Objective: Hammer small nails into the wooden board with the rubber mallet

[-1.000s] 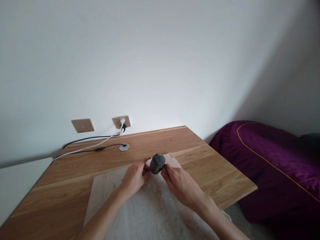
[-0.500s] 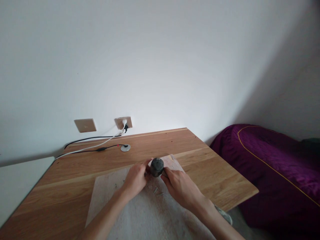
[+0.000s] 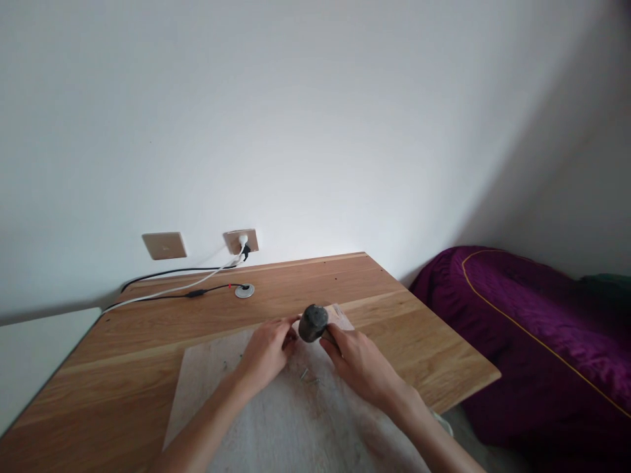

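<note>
A mallet with a dark rounded head is held by its handle in my right hand, over the far part of a pale wooden board. Just left of the mallet head is my left hand, resting at the board with its fingers bent and fingertips together. Whatever those fingers pinch is too small or too hidden to make out. Between my wrists, a few loose screws or nails lie on the board. More small metal pieces show near its left side.
The board lies on a wooden desk against a white wall. Cables run from a wall socket and a round desk grommet. A white panel stands at the left; a purple cloth-covered piece stands at the right.
The mallet head has risen slightly and tilted, moving a little right as my right hand lifts. My left hand stays at nearly the same spot. The whole view has shifted slightly.
</note>
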Demonstrator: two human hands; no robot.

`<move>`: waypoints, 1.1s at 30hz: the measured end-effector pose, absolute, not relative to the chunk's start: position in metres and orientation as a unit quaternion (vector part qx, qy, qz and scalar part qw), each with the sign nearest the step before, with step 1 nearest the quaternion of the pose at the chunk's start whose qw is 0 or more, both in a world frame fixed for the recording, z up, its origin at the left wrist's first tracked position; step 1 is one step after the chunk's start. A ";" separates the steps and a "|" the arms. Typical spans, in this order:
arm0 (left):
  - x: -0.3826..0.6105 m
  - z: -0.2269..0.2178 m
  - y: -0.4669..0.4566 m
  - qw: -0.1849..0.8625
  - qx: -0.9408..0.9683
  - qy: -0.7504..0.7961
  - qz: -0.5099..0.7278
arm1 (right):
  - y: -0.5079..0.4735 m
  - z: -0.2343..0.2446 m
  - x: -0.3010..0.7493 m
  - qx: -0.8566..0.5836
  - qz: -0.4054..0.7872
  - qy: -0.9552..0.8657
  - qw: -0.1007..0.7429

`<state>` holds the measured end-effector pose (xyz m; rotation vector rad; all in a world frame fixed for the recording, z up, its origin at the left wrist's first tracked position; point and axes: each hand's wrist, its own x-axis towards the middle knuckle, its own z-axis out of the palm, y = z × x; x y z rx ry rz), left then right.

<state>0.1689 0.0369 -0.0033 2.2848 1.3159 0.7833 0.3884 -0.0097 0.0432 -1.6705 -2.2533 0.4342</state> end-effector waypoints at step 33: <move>0.205 -0.001 0.050 0.253 0.781 0.489 0.295 | -0.020 0.014 0.429 -0.674 0.106 -0.727 0.077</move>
